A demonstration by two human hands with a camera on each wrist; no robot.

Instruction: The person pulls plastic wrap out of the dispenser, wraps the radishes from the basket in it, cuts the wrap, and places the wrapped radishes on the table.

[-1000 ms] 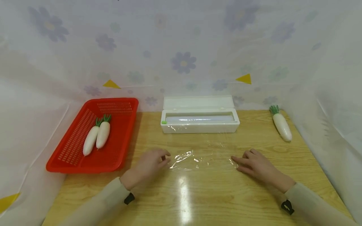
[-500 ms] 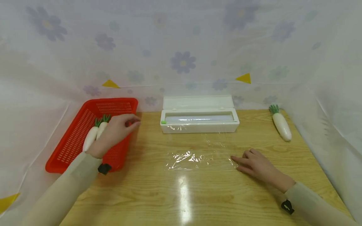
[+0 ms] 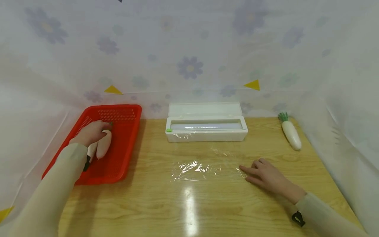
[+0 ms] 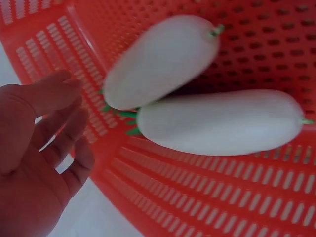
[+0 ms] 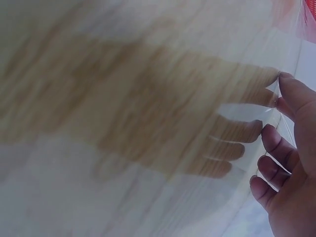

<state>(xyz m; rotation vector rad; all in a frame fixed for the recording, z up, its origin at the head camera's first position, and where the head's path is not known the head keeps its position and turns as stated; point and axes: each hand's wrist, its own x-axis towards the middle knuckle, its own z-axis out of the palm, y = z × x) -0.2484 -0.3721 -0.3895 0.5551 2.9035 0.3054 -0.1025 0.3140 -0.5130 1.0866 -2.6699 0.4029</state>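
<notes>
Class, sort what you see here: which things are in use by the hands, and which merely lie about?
In use:
left hand
two white toy radishes
red perforated plastic basket
right hand
clear cling film sheet

Lying about:
white cling film dispenser box
lone white radish

White radishes: three in all, two (image 3: 103,147) (image 3: 91,150) lying in the basket, one (image 3: 291,134) loose on the tabletop at the far right. Red perforated basket (image 3: 124,144): one. White cling-film dispenser box (image 3: 206,126), lid open: one. Sheet of clear film (image 3: 204,166) spread on the table: one. Wooden table (image 3: 207,204): one. Hands in view: two.
</notes>
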